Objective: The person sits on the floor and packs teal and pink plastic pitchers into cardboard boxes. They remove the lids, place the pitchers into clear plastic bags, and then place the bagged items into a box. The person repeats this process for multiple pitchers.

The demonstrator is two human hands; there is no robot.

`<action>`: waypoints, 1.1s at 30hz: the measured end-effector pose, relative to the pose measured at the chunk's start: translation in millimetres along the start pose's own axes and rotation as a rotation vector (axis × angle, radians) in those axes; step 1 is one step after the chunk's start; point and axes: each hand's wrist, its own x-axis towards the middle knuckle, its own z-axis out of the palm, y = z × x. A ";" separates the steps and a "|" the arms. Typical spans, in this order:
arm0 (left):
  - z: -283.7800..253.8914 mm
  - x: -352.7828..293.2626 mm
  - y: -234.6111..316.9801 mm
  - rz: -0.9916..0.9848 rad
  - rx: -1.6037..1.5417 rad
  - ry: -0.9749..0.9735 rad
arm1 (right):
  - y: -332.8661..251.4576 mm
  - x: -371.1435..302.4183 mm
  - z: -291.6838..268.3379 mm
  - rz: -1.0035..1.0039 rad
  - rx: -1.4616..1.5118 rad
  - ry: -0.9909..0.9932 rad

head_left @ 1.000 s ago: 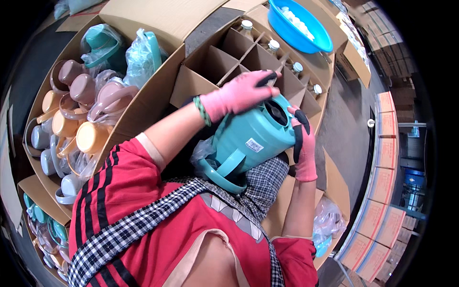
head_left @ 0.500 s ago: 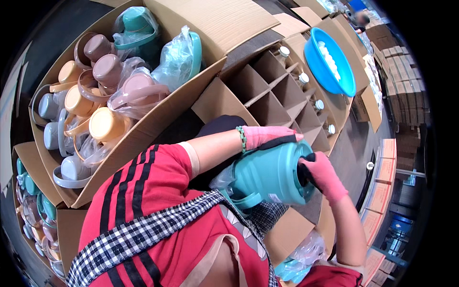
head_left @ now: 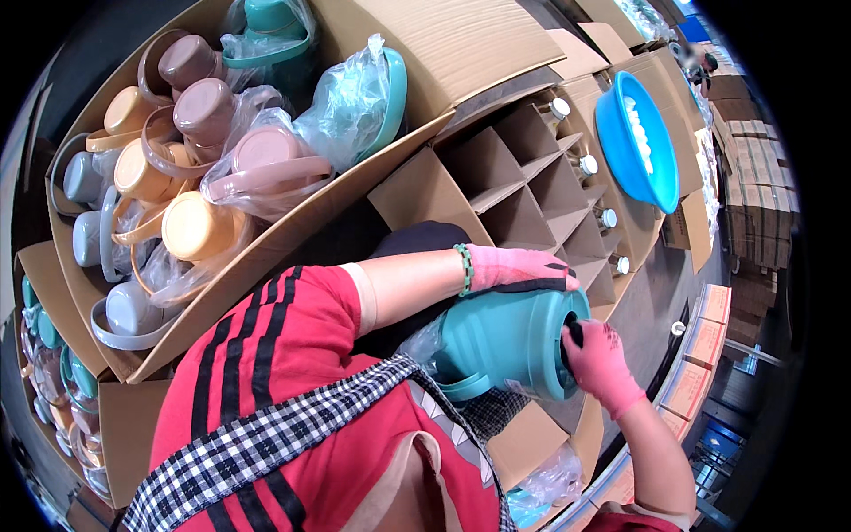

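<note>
The left hand (head_left: pixel 519 269), in a pink knit glove with black patches, lies along the upper side of a teal plastic barrel-shaped jug (head_left: pixel 496 332), its fingers stretched out near the rim; whether it grips is unclear. The right hand (head_left: pixel 605 359), gloved alike, has bent fingers inside the jug's mouth, so what they hold cannot be told. The jug lies tilted between the hands, mouth toward the right one.

Just beyond the left hand stands a brown cardboard divider box (head_left: pixel 483 164), its raised flap (head_left: pixel 427 197) nearest the forearm; clear bottles with white caps (head_left: pixel 588 165) fill cells along its far side. Farther out, a bright blue plastic basin (head_left: pixel 610 146) holds small white pieces (head_left: pixel 636 133).

Left of the left hand, the wall of a large brown cardboard carton (head_left: pixel 292 239) stands between that forearm and mauve, orange, grey and teal handled jugs (head_left: pixel 202 111), several in clear plastic. Below the right hand lies a clear plastic bag (head_left: pixel 558 474) with something teal.
</note>
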 end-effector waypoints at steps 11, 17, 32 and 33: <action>-2.9 4.3 -2.8 0.015 -0.343 0.096 | -16.2 -7.2 4.6 0.114 0.522 0.566; -2.0 9.9 -20.8 0.001 -0.093 0.216 | -48.3 -79.9 129.2 0.268 1.152 0.264; 82.7 -143.2 0.1 -0.237 1.105 0.282 | -40.2 -109.6 176.9 0.237 2.019 0.674; 83.0 -159.9 -22.4 -0.199 1.144 0.321 | -37.8 -116.0 174.8 0.251 1.942 0.728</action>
